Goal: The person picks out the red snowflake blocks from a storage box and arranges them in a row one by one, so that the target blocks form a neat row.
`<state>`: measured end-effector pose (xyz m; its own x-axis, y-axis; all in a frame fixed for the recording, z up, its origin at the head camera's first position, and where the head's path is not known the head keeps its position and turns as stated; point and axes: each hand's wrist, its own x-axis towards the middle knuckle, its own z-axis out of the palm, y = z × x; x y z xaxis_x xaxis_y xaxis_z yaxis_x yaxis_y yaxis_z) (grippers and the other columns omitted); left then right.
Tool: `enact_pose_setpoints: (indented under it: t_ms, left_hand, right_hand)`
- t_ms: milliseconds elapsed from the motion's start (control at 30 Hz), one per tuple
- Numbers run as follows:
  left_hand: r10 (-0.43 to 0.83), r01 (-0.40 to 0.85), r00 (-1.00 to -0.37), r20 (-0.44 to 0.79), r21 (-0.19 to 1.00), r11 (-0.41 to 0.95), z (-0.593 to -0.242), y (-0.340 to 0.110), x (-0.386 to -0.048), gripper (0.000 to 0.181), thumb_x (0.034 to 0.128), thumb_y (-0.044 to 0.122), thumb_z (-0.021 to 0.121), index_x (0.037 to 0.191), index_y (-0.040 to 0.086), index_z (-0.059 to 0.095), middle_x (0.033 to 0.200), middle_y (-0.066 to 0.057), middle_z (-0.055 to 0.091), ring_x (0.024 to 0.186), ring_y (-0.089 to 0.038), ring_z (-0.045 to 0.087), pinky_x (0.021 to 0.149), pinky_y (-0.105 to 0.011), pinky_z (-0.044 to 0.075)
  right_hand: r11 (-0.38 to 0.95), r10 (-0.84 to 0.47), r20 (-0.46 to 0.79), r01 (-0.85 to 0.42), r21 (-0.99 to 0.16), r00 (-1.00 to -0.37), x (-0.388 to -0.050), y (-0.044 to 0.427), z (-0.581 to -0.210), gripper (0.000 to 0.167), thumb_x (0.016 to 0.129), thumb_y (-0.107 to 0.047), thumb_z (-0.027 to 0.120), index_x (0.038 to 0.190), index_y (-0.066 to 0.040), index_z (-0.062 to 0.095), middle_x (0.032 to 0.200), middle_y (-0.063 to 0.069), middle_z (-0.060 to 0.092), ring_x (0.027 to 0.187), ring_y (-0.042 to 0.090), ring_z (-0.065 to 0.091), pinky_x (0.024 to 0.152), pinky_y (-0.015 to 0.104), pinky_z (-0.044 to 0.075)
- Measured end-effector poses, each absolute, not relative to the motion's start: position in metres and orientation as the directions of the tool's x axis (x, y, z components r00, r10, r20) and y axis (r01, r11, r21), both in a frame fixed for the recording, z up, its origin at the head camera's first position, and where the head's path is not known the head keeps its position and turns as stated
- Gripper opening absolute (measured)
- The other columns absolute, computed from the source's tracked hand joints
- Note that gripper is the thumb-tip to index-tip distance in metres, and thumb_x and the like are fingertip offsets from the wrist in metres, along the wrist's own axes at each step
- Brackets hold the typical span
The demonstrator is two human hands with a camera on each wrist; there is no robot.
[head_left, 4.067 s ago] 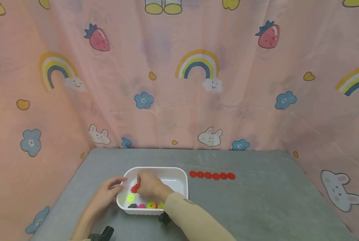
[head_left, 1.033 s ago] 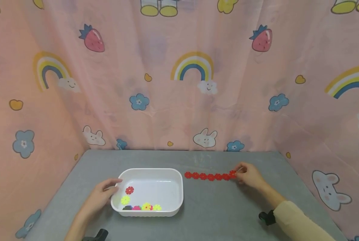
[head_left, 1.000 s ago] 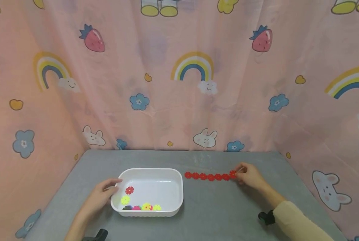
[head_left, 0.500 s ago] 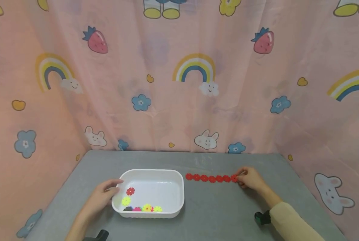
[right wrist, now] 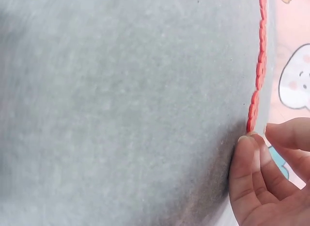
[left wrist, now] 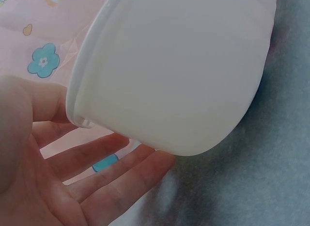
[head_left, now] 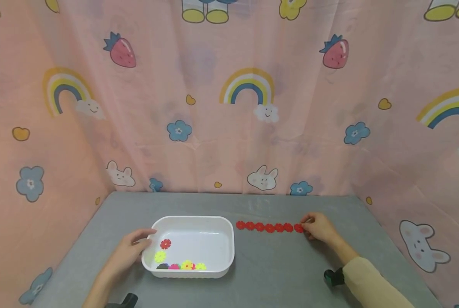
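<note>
In the head view, my left hand holds the left end of a white plastic tray. In the left wrist view its fingertips press the tray's outer wall. My right hand is at the right end of a line of red flower-shaped plastic discs, pinching the last red disc at its edge. A narrow gap separates that disc from the rest of the line. The right wrist view shows the fingertips at this end disc; the line runs on beyond it.
Inside the tray lie a red disc, a yellow disc and several more yellow, pink and dark discs along the near wall. The grey table ends at a pink patterned curtain, which also hangs at both sides.
My right hand has gone from inside the tray to the line's right end, adding a red disc there. That disc was lowered flat and shifted slightly right. The left hand stays at the tray.
</note>
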<state>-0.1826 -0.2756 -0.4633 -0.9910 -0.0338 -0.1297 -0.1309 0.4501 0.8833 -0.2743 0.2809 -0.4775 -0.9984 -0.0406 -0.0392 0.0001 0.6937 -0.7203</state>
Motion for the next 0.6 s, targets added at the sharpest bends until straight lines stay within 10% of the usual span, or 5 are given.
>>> enact_pose_setpoints:
  t_ms: [600]
  left_hand:
    - [-0.040,-0.133,-0.991,-0.129,0.883,0.450,-0.464,-0.277,-0.183,0.036,0.1014,0.017,0.058,0.136,0.007,0.061,0.146,-0.026,0.049,0.119,-0.037,0.060,0.083,-0.040,0.060]
  right_hand:
    - [0.680,-0.145,0.017,-0.112,-0.724,-0.989,-0.269,0.232,-0.456,0.020,0.096,-0.008,0.064,0.111,0.005,0.068,0.097,0.011,0.068,0.070,0.021,0.063,0.061,0.031,0.057]
